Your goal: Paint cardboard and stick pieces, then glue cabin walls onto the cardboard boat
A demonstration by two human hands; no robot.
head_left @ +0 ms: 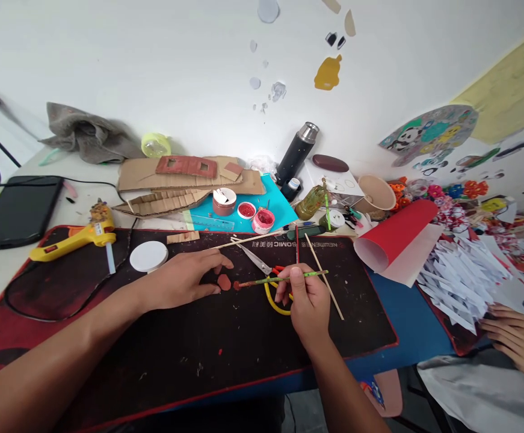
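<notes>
My right hand (310, 300) is closed around a green-handled paintbrush (307, 275). Its red-brown bristles point left, just beside a small red-brown painted piece (224, 282) on the dark mat (243, 355). My left hand (184, 278) lies to the left of that piece, fingers apart, the thumb tip at its edge. Scissors (258, 260) with red and yellow handles lie partly under the brush and my right hand. A thin wooden stick (325, 276) rests right of them. Behind the hands stand a pot of red paint (263, 221) and a brown pot (224, 204).
A yellow glue gun (74, 237) and a white lid (148, 257) lie left. Cut cardboard (162, 202), a black flask (296, 153) and a murky jar (311, 201) stand behind. Rolled red paper (397, 234) and paper strips (464, 276) lie right, near another person's hands (514, 343).
</notes>
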